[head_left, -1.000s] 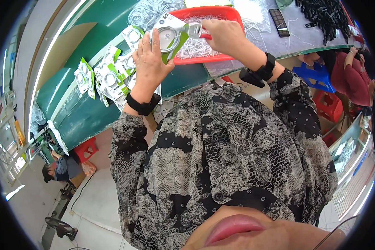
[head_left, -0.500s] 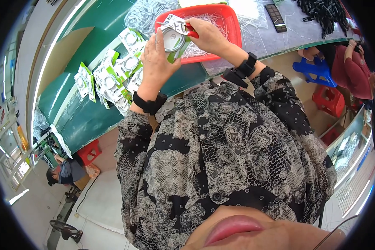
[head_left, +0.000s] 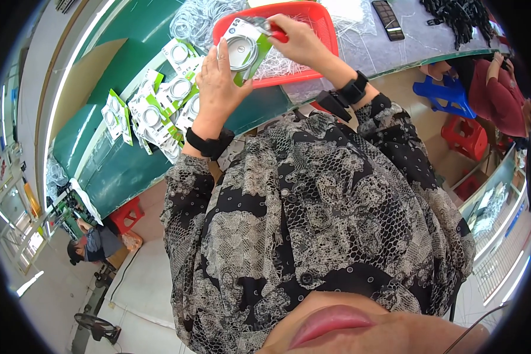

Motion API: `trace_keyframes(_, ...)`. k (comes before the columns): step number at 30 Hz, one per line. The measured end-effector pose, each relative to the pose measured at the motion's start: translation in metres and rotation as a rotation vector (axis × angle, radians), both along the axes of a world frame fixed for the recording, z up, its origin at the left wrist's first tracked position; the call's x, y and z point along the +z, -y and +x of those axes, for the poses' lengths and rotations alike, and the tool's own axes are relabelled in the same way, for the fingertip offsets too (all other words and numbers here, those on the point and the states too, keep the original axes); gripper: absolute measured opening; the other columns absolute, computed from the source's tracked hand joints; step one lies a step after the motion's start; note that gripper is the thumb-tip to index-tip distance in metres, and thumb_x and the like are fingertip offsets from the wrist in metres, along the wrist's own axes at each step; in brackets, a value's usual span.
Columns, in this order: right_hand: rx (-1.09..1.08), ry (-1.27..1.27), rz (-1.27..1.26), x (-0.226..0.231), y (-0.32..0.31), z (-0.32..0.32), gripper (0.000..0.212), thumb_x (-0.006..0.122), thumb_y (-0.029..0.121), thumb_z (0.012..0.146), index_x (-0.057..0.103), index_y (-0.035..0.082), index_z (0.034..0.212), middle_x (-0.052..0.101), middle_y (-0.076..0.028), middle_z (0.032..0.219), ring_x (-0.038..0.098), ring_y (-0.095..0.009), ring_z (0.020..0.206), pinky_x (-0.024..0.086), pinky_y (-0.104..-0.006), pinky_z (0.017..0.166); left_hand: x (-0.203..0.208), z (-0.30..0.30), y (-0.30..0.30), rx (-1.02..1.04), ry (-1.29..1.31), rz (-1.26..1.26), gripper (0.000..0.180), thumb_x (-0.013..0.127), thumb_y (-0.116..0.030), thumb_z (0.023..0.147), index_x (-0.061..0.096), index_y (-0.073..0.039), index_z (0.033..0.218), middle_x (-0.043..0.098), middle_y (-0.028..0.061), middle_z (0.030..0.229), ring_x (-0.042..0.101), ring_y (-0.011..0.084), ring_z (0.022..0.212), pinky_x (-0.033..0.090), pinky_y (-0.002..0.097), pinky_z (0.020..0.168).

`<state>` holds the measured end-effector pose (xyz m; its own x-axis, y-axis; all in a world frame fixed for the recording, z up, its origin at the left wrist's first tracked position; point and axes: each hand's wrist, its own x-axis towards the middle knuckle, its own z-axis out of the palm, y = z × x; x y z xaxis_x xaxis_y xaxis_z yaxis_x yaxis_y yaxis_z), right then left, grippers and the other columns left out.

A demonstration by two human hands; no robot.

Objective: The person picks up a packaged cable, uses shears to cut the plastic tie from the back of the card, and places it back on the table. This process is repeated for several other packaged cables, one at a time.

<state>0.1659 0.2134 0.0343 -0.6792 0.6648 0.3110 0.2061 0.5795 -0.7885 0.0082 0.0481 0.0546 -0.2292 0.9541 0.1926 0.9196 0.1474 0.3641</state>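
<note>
My left hand [head_left: 218, 88] is closed on the edge of a white and green card that carries a coiled white cable [head_left: 240, 52]. The card is tilted over the left side of a red plastic basket [head_left: 334, 41]. In my right hand [head_left: 301, 44] is a pair of red-handled pliers [head_left: 279, 35], its metal head at the card's upper right edge. My fingers partly cover the handles, and the jaws are blurred. To the left of my left hand lies a loose pile of similar carded cables [head_left: 152, 115].
Thin white offcuts [head_left: 280, 66] lie in the basket. Behind the pile is a heap of loose grey-white cables [head_left: 197, 23]. A dark phone [head_left: 388, 19] and a bunch of black cables [head_left: 457, 20] lie at the far right. Another person [head_left: 501, 97] sits near a blue stool [head_left: 442, 97].
The pliers have shifted from across the top of the coil to the card's upper right edge, and my right hand has turned. My left hand keeps its hold on the card.
</note>
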Motion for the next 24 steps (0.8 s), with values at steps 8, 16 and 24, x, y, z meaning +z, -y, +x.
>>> trace_keyframes(8,0.046,-0.037,0.051,-0.005,0.006,-0.02,0.028,0.067,0.009,0.076,0.057,0.005,0.101,0.064,-0.016,0.086,0.063,-0.036,0.084,0.049,-0.0436,0.071,0.0,0.009,-0.011,0.014,-0.022,-0.042,0.098,0.077,-0.036,0.064,0.028,-0.007,0.144,0.042,0.0258,0.133,0.045,0.0413,0.121,0.038,0.0531,0.09)
trace_keyframes(16,-0.009,-0.06,0.296,0.019,-0.011,-0.032,0.026,0.068,0.011,0.073,0.058,0.007,0.097,0.063,-0.011,0.085,0.062,-0.033,0.084,0.048,-0.0434,0.069,-0.024,0.004,-0.008,-0.007,-0.114,-0.196,0.084,0.076,-0.033,0.064,0.039,-0.001,0.132,0.046,0.0232,0.13,0.049,0.0399,0.117,0.042,0.0535,0.084)
trace_keyframes(24,-0.119,0.375,0.245,-0.041,-0.051,0.032,0.032,0.069,0.02,0.077,0.059,0.006,0.104,0.064,-0.012,0.093,0.062,-0.031,0.09,0.05,-0.0425,0.074,-0.049,-0.017,0.014,0.236,1.701,-0.189,0.065,0.06,-0.035,0.083,0.039,-0.002,0.135,0.047,0.0191,0.133,0.048,0.0398,0.12,0.044,0.0571,0.089)
